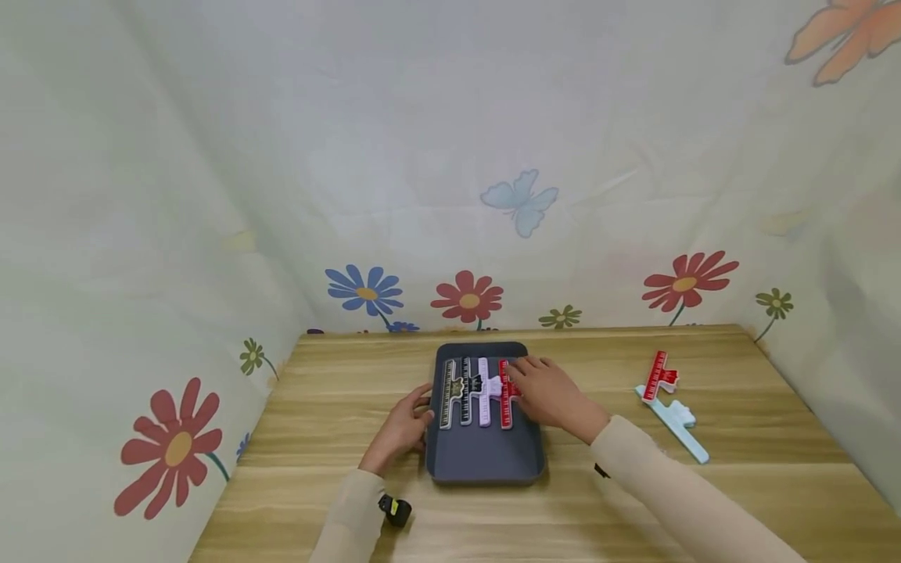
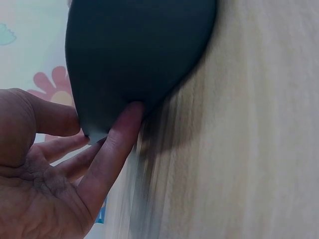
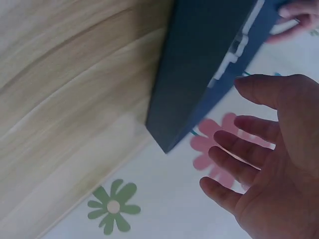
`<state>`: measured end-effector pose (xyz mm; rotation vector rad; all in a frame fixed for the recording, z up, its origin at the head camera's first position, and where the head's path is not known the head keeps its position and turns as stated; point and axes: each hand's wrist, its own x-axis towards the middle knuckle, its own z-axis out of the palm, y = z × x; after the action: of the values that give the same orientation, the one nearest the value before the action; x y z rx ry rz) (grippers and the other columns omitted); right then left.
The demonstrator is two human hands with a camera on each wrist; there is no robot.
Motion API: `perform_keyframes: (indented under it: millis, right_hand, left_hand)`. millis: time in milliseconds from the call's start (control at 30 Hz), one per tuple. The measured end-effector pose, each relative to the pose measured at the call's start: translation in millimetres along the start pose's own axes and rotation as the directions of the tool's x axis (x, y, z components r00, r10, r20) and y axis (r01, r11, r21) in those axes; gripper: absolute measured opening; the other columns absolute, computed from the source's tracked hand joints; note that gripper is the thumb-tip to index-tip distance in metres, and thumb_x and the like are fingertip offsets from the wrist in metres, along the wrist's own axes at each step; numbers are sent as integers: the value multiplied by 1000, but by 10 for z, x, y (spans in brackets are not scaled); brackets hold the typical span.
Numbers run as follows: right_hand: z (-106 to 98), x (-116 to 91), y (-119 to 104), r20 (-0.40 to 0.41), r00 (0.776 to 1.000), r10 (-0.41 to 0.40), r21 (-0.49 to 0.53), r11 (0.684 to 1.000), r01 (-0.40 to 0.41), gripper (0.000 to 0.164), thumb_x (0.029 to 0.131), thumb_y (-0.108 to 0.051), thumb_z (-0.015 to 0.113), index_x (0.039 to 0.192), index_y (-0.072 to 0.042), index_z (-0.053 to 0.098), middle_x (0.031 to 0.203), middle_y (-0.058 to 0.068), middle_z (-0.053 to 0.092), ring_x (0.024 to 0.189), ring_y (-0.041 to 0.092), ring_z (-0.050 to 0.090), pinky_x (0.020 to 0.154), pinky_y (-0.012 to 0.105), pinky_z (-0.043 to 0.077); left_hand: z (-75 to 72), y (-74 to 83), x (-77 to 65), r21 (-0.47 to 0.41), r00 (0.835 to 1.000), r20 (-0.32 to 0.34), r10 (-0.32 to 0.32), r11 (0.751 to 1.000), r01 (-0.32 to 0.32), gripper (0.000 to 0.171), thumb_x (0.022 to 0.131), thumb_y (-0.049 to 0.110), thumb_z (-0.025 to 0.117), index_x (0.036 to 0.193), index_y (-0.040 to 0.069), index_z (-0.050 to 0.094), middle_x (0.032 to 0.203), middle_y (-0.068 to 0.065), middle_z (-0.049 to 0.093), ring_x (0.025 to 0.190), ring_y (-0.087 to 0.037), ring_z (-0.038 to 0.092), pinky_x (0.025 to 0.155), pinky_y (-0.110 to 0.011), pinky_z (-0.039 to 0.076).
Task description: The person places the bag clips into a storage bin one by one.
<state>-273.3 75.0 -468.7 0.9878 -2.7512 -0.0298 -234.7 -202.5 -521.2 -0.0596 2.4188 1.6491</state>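
Unreadable print marks the red clip (image 1: 505, 410) in the tray (image 1: 486, 457); right hand (image 1: 552, 395) spreads over it, left hand (image 1: 400, 430) grips left rim.

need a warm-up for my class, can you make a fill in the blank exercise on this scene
The dark grey rectangular tray holds ____ long, straight-edged clips.
The person's ____ hand is at the tray's left edge.
The person's right hand is nearest the ____ clip in the tray.
Outside the tray, a long red clip overlaps a ____ clip.

Missing words: four; left; red; light blue
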Motion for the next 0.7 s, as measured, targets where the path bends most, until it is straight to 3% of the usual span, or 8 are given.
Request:
perform_keyframes:
  millis: [267, 700]
  right_hand:
    - [-224, -286, 122, -28, 998, 52, 32, 998, -51, 57, 83, -33, 67, 135, -16, 48, 129, 8, 55, 121, 27, 50, 101, 47, 44]
    - [-447, -741, 504, -26, 994, 104, 79, 992, -102, 61, 83, -32, 68, 136, -12, 46, 131, 10, 53, 122, 30, 48, 101, 52, 42]
  left_hand:
    - [21, 8, 19, 32, 1000, -5, -4, 999, 4, 55, 94, 7, 47, 145, 21, 31, 141, -21, 43, 86, -23, 64, 44, -35, 53]
    - [18, 25, -1, 9, 1000, 4, 1, 1000, -1, 56, 94, 6, 47, 146, 20, 30, 141, -22, 43, 80, -22, 64, 46, -38, 53]
